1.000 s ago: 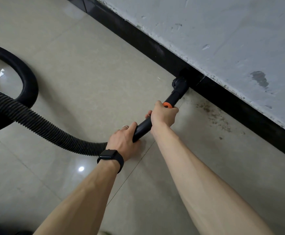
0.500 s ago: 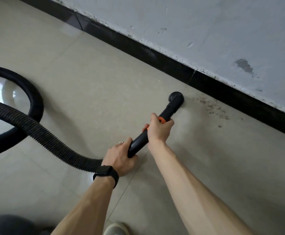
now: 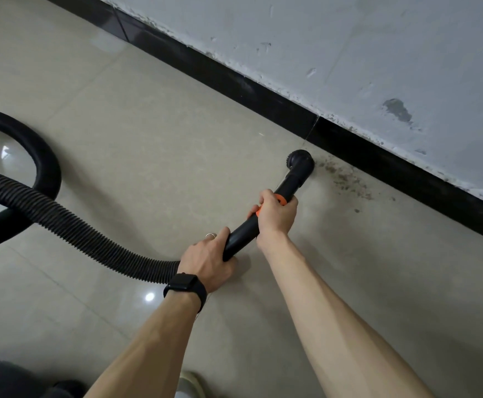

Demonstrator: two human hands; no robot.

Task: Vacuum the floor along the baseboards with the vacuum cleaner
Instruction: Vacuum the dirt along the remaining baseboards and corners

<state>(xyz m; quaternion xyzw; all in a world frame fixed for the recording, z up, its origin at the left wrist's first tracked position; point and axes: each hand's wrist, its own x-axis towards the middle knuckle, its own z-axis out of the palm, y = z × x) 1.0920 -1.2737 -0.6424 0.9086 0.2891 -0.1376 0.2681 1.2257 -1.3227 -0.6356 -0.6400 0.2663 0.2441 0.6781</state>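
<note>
One wide-angle camera rides on my head, facing forward and steeply down. My left hand (image 3: 205,262) and right hand (image 3: 277,214) sit near mid-frame at the end of my outstretched arms, and the floor (image 3: 148,139) fills most of the view (my shoe tip (image 3: 190,383) shows at the bottom edge) — the baseboard (image 3: 234,84) runs slantwise across the top.

wand (image 3: 240,234): plain black, I see no pattern between the two grips
collar (image 3: 281,200): bright orange, peeking out under the right hand (image 3: 277,215)
nozzle (image 3: 300,163): black, just past the right grip
hose (image 3: 76,225): black, tight ribbed rings, behind the left hand (image 3: 205,262)
watch (image 3: 185,285): black band, black face, right behind the left grip
ring (image 3: 210,235): silver, on the left grip
floor (image 3: 148,139): beige tile, faint mottling, thin darker grout lines, white glare spots
dirt (image 3: 346,179): dark brown speckles, beyond the nozzle
baseboard (image 3: 234,81): glossy black, past the grips
wall (image 3: 378,38): pale grey-white, chipped flecks, one darker grey blotch
shoe (image 3: 188,383): I read off-white, well behind the grips
</note>
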